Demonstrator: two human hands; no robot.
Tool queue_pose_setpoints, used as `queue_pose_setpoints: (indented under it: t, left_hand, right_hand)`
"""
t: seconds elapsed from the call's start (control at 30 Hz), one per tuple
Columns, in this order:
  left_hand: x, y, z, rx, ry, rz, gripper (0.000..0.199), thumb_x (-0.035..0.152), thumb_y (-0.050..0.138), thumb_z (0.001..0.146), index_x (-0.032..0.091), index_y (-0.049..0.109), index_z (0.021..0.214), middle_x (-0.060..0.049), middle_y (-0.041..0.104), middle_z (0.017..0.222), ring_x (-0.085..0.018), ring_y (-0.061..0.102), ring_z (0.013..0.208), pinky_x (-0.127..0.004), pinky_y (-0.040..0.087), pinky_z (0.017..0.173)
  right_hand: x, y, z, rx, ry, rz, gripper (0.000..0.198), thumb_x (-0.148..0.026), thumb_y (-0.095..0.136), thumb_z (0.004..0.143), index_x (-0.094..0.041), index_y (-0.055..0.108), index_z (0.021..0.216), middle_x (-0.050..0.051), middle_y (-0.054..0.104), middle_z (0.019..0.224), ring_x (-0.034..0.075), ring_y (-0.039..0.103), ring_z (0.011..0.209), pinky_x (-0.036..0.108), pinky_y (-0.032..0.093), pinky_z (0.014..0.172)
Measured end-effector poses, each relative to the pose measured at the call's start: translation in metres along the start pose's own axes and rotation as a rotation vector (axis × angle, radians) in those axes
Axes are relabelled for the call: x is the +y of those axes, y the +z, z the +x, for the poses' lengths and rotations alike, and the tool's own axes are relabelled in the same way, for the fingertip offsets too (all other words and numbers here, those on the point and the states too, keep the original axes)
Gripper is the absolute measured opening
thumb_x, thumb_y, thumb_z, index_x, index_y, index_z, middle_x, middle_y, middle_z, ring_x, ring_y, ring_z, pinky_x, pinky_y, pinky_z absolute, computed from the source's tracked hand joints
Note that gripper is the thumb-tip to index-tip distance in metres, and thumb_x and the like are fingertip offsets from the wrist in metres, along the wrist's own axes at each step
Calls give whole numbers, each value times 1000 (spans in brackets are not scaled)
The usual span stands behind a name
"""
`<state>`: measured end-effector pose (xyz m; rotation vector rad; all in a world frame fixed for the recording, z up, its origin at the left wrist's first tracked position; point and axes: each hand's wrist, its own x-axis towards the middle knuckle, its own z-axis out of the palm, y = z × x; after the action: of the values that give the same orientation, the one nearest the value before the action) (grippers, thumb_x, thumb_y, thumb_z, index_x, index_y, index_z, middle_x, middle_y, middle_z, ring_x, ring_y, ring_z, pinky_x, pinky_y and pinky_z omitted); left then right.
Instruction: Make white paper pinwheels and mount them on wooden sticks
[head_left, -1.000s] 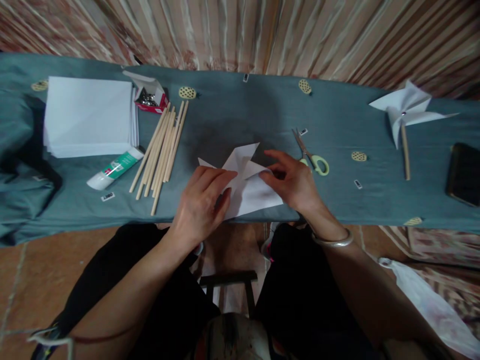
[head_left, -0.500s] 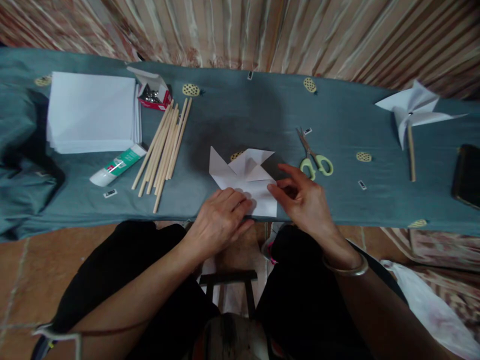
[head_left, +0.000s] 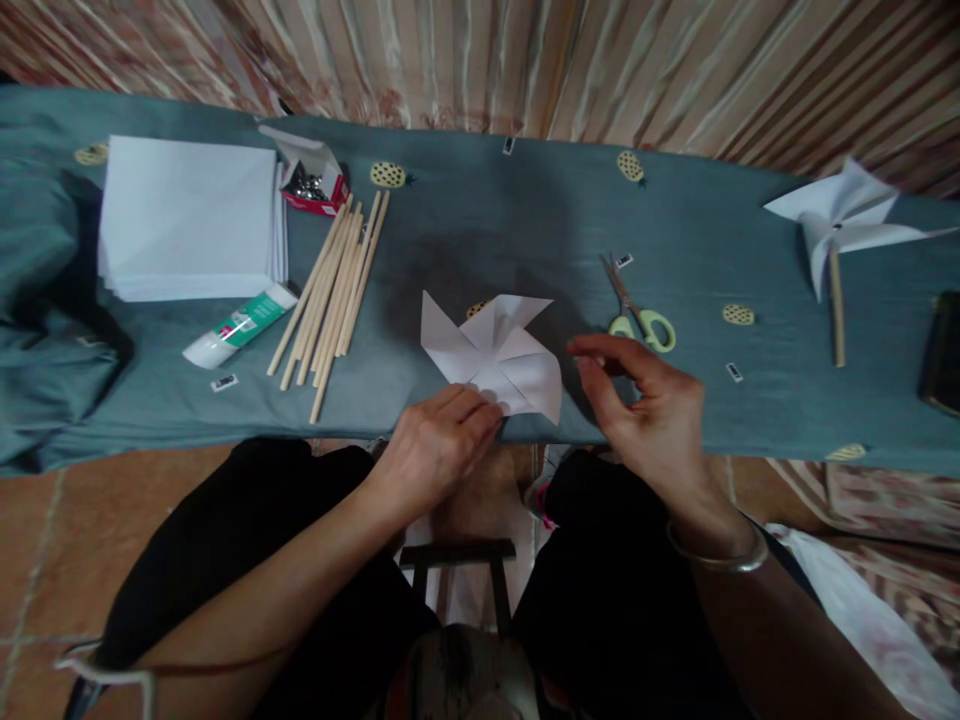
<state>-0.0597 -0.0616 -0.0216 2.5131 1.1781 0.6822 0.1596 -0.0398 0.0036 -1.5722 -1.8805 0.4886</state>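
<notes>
A white paper pinwheel (head_left: 487, 352) lies near the front edge of the cloth-covered table, its blades pointing out on several sides. My left hand (head_left: 442, 432) pinches the paper's near edge, fingers closed on it. To the right of the paper, apart from it, my right hand (head_left: 646, 405) hovers with curved fingers and a small gap between thumb and forefinger; nothing shows between them. Just beyond that hand lie scissors (head_left: 636, 318) with light green handles, blades pointing away from me.
At left lie a stack of white paper (head_left: 187, 210), a red-and-white box (head_left: 319, 190) of small metal pieces, a glue tube (head_left: 238, 326) and several wooden sticks (head_left: 330, 300). A finished pinwheel on a stick (head_left: 838, 300) and a dark phone (head_left: 941, 355) are at right.
My right hand has let go of the paper and moved right. The right near corner, flat before, now stands as a blade. My left hand has stayed on the near edge.
</notes>
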Motion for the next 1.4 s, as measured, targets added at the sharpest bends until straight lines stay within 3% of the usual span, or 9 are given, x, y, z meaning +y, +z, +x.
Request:
queue_pose_setpoints:
  t: [0.17,0.27,0.4,0.6,0.77,0.9,1.2,1.4]
  left_hand:
    - [-3,2,-2,32,-72,-76,14,17,54,93,11,66,98,-8,70,86,-18,68,78,-28,57,69]
    - [-3,3,-3,37,-71,-84,14,15,55,92,12,66,98,-7,70,86,-18,68,77,-28,57,69]
    - [-2,2,-3,36,-78,-71,13,15,54,92,12,65,99,-6,69,85,-18,67,76,-27,56,66]
    - [-2,-1,-1,47,-103,-112,11,14,54,90,14,65,91,-5,68,80,-16,66,72,-25,54,65]
    - [-2,-2,0,52,-164,-148,9,14,56,89,14,64,87,-4,68,78,-14,66,68,-23,52,62]
    - [-2,-2,-1,48,-177,-152,8,14,56,89,14,64,89,-4,69,79,-14,68,69,-23,53,63]
    - [-3,4,-6,125,-131,-118,16,15,51,93,12,55,109,-6,71,85,-15,70,73,-25,57,65]
    - [-3,2,-8,69,-71,-76,24,17,51,95,16,56,118,-6,71,92,-16,70,80,-25,58,68]
  right_hand:
    - [-13,0,-5,-14,-215,-31,22,-15,54,91,-26,69,102,2,75,94,19,70,84,35,56,81]
    - [-15,0,-6,-6,-365,-41,26,-9,55,88,-23,68,105,6,73,106,21,69,94,38,55,86]
    - [-3,1,-6,-127,-458,-121,28,-7,53,84,-21,69,103,10,63,129,27,62,109,47,53,92]
    - [15,4,-2,-200,-446,-231,29,-5,52,83,-24,68,96,7,56,137,33,53,124,54,49,99]
    - [5,6,-5,-175,-425,-163,30,-6,53,84,-22,67,105,9,62,130,29,58,117,51,51,99]
    - [-6,7,-6,-114,-370,-69,21,-17,62,87,-24,67,106,7,64,126,28,60,113,51,52,97]
    - [-7,25,-7,-30,-362,-48,9,-19,63,89,-23,69,94,6,67,121,25,62,110,46,52,95]
    - [-8,37,-9,30,-381,-132,20,-20,62,89,-26,66,108,7,66,122,26,61,111,46,53,93]
